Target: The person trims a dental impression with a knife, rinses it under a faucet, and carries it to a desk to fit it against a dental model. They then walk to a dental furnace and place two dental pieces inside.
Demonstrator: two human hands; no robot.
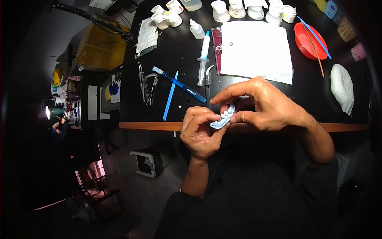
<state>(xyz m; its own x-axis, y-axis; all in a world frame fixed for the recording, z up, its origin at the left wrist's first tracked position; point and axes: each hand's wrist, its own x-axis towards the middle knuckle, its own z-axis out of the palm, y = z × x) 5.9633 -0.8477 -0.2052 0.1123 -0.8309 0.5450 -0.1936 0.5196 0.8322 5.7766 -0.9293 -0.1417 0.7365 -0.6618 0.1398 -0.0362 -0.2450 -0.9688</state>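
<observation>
Just over the table's front edge, a pale blue dental model (223, 122) with a row of whitish teeth is held between both hands. My left hand (201, 129) pinches its left end, thumb below and fingertips above. From the right, my right hand (264, 105) grips the other end between thumb and bent fingers; some of those fingertips are hidden. Close behind the hands lie a blue toothbrush (183, 87), a flat blue stick (170, 97) and a slim tool with a curved metal tip (208, 73). A syringe (204, 55) with a blue cap lies farther back.
White paper (254, 51) covers a dark red slab (216, 47). At the right are a red bowl (300, 44) with thin sticks across it and a white wrapped bundle (341, 85). Metal calipers (149, 85) lie left. Several white jars (220, 11) line the back.
</observation>
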